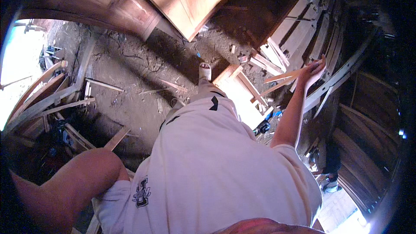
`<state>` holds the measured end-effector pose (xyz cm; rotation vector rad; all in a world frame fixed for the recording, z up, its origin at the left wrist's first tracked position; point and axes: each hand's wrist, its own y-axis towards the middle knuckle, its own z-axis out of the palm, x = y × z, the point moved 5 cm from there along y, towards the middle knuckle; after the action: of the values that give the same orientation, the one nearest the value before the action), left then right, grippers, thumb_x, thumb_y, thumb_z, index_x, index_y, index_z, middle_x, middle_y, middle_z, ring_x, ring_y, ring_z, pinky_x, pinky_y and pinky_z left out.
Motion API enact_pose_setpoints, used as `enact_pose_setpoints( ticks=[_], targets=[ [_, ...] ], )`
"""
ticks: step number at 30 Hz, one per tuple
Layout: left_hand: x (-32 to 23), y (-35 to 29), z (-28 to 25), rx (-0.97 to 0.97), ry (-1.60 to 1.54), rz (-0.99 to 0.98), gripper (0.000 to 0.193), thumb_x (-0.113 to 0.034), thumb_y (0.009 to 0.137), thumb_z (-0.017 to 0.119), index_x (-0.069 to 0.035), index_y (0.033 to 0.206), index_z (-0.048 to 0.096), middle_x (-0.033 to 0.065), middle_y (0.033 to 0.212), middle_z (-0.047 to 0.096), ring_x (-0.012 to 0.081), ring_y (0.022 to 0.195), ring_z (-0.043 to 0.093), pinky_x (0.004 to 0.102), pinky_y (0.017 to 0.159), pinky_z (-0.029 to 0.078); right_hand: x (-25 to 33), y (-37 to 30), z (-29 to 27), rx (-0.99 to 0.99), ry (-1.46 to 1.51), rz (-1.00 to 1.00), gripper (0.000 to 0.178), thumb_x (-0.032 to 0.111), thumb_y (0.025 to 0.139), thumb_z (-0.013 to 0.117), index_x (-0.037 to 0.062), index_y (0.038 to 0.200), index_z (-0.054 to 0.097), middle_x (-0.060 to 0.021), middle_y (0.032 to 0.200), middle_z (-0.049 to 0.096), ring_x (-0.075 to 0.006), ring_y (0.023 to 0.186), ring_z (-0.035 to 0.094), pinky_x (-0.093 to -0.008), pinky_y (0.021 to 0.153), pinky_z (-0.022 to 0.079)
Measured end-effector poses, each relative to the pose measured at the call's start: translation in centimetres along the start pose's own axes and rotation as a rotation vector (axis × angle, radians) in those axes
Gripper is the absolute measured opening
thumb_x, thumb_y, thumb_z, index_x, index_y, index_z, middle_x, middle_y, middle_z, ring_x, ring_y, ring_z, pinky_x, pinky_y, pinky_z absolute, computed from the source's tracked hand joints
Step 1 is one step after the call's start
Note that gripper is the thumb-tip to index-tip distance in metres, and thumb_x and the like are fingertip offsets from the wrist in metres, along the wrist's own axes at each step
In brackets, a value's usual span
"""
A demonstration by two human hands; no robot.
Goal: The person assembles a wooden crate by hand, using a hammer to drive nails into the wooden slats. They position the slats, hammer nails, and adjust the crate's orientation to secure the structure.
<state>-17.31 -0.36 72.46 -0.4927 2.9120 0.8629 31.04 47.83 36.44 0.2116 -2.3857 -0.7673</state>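
Observation:
My right arm reaches out over the right side, and my right hand looks closed around a thin wooden strip. The strip's free end points left, above a heap of cut wood pieces. On the left, my bent arm runs off into the dark lower-left edge, so the left hand is out of sight. Just left of the right forearm stands a pale wooden box or frame, with slats along its right side. One of my feet shows on the ground beside it.
Large wooden panels fill the top. Long planks are stacked at the upper right. Curved wooden pieces and loose strips lie on the left. The dirt floor is strewn with scraps. A dark tool sits beside the pale box.

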Motion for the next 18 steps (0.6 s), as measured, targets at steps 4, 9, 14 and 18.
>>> enact_pose_setpoints(
  ticks=[4, 9, 14, 18],
  targets=[
    [0.0, 1.5, 1.7, 0.031, 0.003, -0.003, 0.05, -0.025, 0.094, 0.064, -0.001, 0.136, 0.052, 0.0157, 0.13, 0.058, 0.0268, 0.121, 0.057, 0.0383, 0.103, 0.045, -0.5, -2.0, 1.3, 0.032, -0.109, -0.116, 0.037, 0.007, 0.097, 0.046, 0.0013, 0.132, 0.056, -0.0227, 0.121, 0.063, -0.0391, 0.103, 0.064, -0.0452, 0.091, 0.052],
    [0.0, 3.6, 2.8, 0.068, 0.0, 0.015, 0.05, -0.024, 0.093, 0.064, -0.001, 0.135, 0.052, 0.0158, 0.13, 0.058, 0.0267, 0.121, 0.058, 0.0381, 0.102, 0.046, -3.3, -5.7, 2.8, 0.133, -0.246, -0.091, 0.028, 0.009, 0.091, 0.058, 0.0047, 0.118, 0.061, -0.0218, 0.108, 0.068, -0.0407, 0.097, 0.066, -0.0485, 0.083, 0.054],
    [0.6, 5.0, 5.0, 0.103, -0.015, 0.017, 0.049, -0.022, 0.093, 0.064, -0.001, 0.135, 0.052, 0.0158, 0.129, 0.058, 0.0266, 0.12, 0.058, 0.0379, 0.101, 0.046, -8.3, -10.5, 5.9, 0.419, -0.232, 0.188, 0.027, 0.01, 0.089, 0.063, 0.008, 0.116, 0.06, -0.0251, 0.1, 0.069, -0.0449, 0.093, 0.067, -0.052, 0.08, 0.053],
    [0.3, 7.0, 7.1, 0.138, -0.03, 0.02, 0.048, -0.021, 0.092, 0.063, -0.001, 0.135, 0.052, 0.0158, 0.129, 0.058, 0.0265, 0.12, 0.058, 0.0377, 0.1, 0.047, -12.8, -14.0, 8.2, 0.614, -0.305, 0.359, 0.026, 0.015, 0.089, 0.06, 0.0116, 0.114, 0.059, -0.0272, 0.098, 0.07, -0.0462, 0.095, 0.068, -0.0538, 0.079, 0.054]
  ],
)
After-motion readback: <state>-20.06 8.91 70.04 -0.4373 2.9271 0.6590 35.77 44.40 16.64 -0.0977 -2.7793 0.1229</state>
